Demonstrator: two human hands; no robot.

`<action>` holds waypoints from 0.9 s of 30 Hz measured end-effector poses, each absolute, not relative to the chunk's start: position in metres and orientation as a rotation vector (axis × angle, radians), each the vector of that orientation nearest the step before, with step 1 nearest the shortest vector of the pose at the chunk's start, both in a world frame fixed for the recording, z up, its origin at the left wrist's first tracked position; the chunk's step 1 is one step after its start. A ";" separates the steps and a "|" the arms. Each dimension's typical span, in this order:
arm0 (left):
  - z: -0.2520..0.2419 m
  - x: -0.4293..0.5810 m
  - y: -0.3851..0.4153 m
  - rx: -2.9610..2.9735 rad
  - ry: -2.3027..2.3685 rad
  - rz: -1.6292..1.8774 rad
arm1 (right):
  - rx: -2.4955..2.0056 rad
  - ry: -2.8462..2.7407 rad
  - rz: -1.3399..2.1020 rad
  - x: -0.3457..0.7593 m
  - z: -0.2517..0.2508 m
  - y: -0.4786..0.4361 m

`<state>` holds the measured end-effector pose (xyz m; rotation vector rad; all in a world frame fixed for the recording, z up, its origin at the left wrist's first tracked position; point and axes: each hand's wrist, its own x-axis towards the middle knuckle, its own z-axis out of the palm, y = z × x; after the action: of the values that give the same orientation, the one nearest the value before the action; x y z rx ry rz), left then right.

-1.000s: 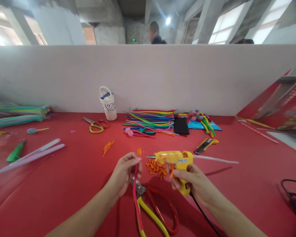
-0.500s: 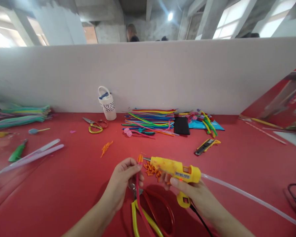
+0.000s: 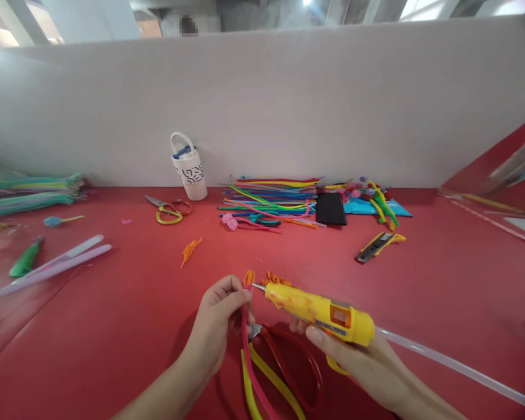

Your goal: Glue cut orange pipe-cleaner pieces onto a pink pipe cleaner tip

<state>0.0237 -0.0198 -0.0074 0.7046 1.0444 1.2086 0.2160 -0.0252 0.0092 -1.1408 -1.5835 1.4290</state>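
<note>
Closed the gap of a second ago, bringing the yellow plastic glue gun's (image 3: 319, 312) metal nozzle to just beside the small orange fuzzy tip (image 3: 249, 276); probably placed for gluing there, though cannot tell contact. Pinching the slim pinkish-red fuzzy stem (image 3: 247, 350) between left hand (image 3: 221, 309) thumb and forefinger, just on the near side of the tip. Gripping the gun in the right hand (image 3: 356, 356), with fingers partly hidden beneath.
</note>
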 end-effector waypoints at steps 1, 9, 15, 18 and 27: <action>-0.008 0.024 -0.020 0.699 1.037 1.205 | -1.150 -1.593 1.405 0.216 0.009 -0.026; -0.007 0.025 -0.023 0.671 0.989 1.202 | -1.270 -1.548 1.341 0.217 0.004 -0.028; -0.006 0.025 -0.023 0.669 0.978 1.204 | -1.234 -1.543 1.331 0.216 0.004 -0.027; -0.005 0.026 -0.023 0.677 0.963 1.205 | -1.206 -1.549 1.342 0.214 0.006 -0.026; -0.004 0.027 -0.024 0.693 1.009 1.181 | -1.328 -1.470 1.280 0.208 0.017 -0.032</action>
<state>0.0267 -0.0245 -0.0038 0.6925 1.0086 1.1814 0.2082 -0.0324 0.0171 -1.3281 -1.4698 1.2796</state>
